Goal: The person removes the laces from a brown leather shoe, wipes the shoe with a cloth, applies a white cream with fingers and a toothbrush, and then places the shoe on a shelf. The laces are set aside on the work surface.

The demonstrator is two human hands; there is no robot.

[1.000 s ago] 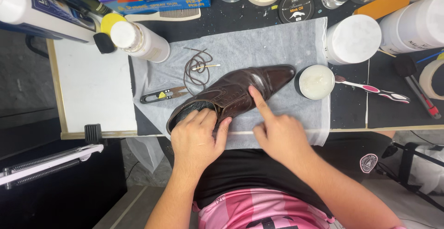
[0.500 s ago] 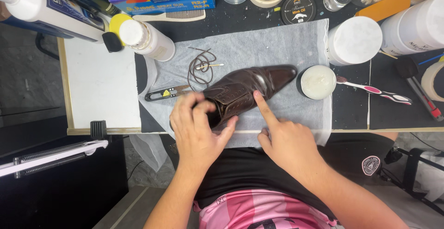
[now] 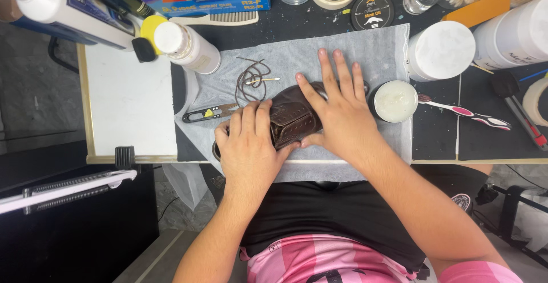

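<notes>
dark brown glossy leather dress shoe [image 3: 292, 120], unlaced, eyelet rows showing. lies lengthwise on white cloth at the table's near edge, toe to the right, largely covered: heel under one hand, toe under the other.

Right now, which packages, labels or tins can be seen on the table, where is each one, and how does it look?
Box: far edge, left of centre; flat, blue with a red and yellow stripe.
Round tin: far edge, beyond the cloth; black lid with a pale picture.
Bottle: far left of the cloth, lying tilted; white cap, pale label.
Large bottle: far left corner; white with a dark blue label.
Open jar: right of the right hand; round, whitish paste inside.
</notes>
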